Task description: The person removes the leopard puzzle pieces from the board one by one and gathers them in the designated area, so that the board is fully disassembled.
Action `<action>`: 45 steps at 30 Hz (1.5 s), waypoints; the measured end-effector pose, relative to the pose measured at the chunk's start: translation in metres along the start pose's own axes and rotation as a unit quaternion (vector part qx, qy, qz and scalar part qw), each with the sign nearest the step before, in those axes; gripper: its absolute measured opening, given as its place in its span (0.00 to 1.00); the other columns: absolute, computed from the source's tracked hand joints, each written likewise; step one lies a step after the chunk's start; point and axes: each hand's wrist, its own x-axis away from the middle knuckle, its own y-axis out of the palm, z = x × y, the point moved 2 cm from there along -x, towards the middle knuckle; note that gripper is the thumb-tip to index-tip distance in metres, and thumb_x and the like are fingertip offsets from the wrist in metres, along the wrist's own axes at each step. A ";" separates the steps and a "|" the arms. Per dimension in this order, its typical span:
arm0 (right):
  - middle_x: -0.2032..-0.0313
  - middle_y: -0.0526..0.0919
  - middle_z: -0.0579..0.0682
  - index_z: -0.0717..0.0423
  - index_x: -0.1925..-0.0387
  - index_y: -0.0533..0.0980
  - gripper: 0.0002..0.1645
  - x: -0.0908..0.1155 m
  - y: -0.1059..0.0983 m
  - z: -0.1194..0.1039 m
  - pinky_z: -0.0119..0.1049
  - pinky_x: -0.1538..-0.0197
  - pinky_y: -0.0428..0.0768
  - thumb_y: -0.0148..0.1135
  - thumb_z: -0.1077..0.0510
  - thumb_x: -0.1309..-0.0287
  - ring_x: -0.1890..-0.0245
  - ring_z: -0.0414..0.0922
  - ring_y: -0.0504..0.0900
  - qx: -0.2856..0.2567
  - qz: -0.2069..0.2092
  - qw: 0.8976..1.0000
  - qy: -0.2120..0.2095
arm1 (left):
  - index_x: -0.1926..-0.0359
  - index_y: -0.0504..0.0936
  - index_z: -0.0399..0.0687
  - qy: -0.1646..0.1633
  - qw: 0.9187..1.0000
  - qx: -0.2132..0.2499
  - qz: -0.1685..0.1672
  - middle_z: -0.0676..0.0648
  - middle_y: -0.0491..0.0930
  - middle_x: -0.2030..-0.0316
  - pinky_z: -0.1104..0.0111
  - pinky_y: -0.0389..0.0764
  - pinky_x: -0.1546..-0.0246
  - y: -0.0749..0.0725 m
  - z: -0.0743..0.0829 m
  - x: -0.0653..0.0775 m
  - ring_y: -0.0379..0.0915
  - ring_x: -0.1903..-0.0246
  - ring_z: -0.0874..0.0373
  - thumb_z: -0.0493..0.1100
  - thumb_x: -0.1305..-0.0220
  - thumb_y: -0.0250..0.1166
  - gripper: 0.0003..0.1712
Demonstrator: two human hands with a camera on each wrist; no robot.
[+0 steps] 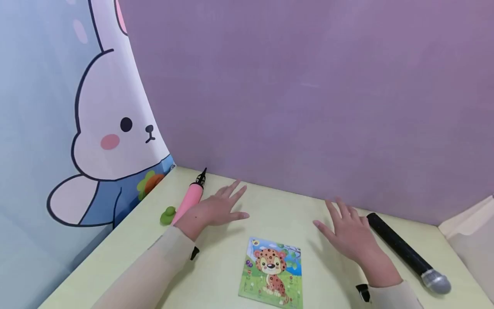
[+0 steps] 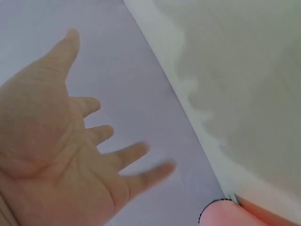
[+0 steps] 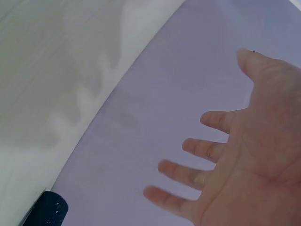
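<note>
My left hand (image 1: 214,211) hovers over the table with fingers spread and nothing in its grasp. Just beside and partly behind it lies a pink balloon pump (image 1: 190,199) with a black nozzle, whose pink end also shows in the left wrist view. A small green figure (image 1: 167,215) sits left of the pump. My right hand (image 1: 352,236) is held up too, fingers apart, holding nothing. Close to its right lies a black microphone (image 1: 401,246) with a silver head. Between the hands, nearer me, a flat leopard picture puzzle (image 1: 272,272) rests on the table.
The pale yellow table (image 1: 285,210) ends at a purple backdrop (image 1: 308,107). To the left hangs a blue cloth (image 1: 31,150) printed with a white rabbit. Light fabric (image 1: 472,240) stands at the right edge.
</note>
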 end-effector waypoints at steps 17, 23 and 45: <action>0.32 0.78 0.60 0.52 0.20 0.64 0.44 0.004 -0.010 -0.062 0.37 0.61 0.88 0.70 0.44 0.29 0.56 0.43 0.87 -0.163 -0.043 0.980 -0.104 | 0.15 0.57 0.58 0.075 0.988 -0.107 -0.083 0.40 0.55 0.15 0.56 0.89 0.39 0.026 0.099 0.073 0.70 0.23 0.44 0.70 0.28 0.61 0.49; 0.38 0.83 0.57 0.53 0.22 0.69 0.41 -0.004 -0.004 -0.089 0.27 0.67 0.80 0.73 0.53 0.32 0.66 0.32 0.78 -0.242 -0.106 0.957 -0.123 | 0.18 0.65 0.58 0.141 0.972 -0.169 -0.077 0.49 0.62 0.17 0.64 0.87 0.37 0.034 0.128 0.095 0.67 0.21 0.53 0.72 0.29 0.61 0.47; 0.47 0.84 0.44 0.49 0.34 0.80 0.26 -0.026 0.023 -0.140 0.30 0.51 0.84 0.72 0.49 0.30 0.56 0.37 0.82 -0.288 -0.236 0.900 -0.226 | 0.31 0.78 0.71 0.276 0.933 -0.231 0.006 0.58 0.75 0.26 0.68 0.83 0.33 0.048 0.142 0.107 0.68 0.23 0.59 0.64 0.26 0.65 0.26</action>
